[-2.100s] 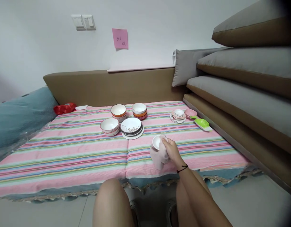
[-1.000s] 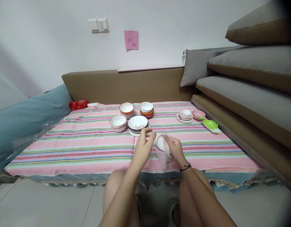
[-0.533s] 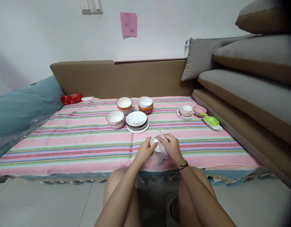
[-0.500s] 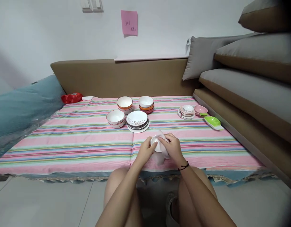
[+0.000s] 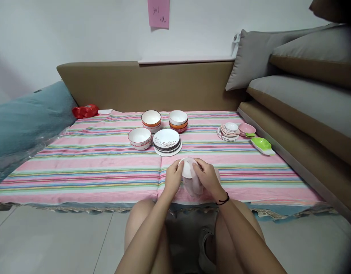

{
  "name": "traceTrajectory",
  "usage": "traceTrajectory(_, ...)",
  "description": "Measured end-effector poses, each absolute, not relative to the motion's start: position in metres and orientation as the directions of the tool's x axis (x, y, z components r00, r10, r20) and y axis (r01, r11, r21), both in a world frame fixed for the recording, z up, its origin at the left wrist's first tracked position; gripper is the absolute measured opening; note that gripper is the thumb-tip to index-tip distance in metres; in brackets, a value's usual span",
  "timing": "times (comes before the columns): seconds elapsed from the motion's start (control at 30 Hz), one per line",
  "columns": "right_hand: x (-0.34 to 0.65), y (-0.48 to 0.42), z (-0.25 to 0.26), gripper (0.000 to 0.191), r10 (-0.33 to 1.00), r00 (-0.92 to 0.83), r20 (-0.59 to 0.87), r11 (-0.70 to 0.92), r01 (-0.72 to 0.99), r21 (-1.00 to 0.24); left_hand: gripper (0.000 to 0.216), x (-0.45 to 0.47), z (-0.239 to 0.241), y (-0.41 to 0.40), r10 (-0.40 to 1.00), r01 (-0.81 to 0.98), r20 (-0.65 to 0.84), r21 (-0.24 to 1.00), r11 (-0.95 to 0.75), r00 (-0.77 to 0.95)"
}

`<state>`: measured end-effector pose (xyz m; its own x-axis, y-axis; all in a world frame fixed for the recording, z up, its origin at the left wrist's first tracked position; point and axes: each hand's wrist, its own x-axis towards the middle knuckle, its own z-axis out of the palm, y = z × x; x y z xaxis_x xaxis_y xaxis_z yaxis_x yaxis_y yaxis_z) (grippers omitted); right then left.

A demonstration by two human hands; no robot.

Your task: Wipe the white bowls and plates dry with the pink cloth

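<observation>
Dish: small white dish (image 5: 187, 168), low in the middle of the frame, held just above the striped cover (image 5: 92, 171) between our two hands.
Left hand: our left hand (image 5: 173, 179) grasps the dish by its left rim, fingertips on the edge.
Right hand: our right hand (image 5: 207, 178) is closed on a pale pink cloth (image 5: 192, 187) pressed to the dish; the loose end hangs below.
Wiping well: we judge a steady rim hold best, turning the dish bit by bit while the cloth runs round it, and keeping it low so a slip lands soft.
Edges: the cover's near edge lies just below our hands, with floor tiles (image 5: 64, 243) beneath; we would work over the cover, not past it.
Open room: bare cover spreads left and right of the hands. The stack of plates (image 5: 166, 141) stands near, just above them in the frame; the saucers (image 5: 229, 131) and green dish (image 5: 262, 145) sit well apart at the right.
</observation>
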<state>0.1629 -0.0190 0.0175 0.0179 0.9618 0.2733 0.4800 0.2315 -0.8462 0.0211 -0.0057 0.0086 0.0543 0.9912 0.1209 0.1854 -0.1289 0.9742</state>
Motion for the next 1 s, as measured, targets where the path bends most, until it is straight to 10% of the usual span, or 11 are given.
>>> traceTrajectory(1.0,0.1646,-0.0224,0.0169,0.037,0.96,0.079,0.267,0.189,0.52,-0.833,0.038,0.0219,0.0063,-0.009,0.998,0.03,0.069,0.997,-0.07,0.014)
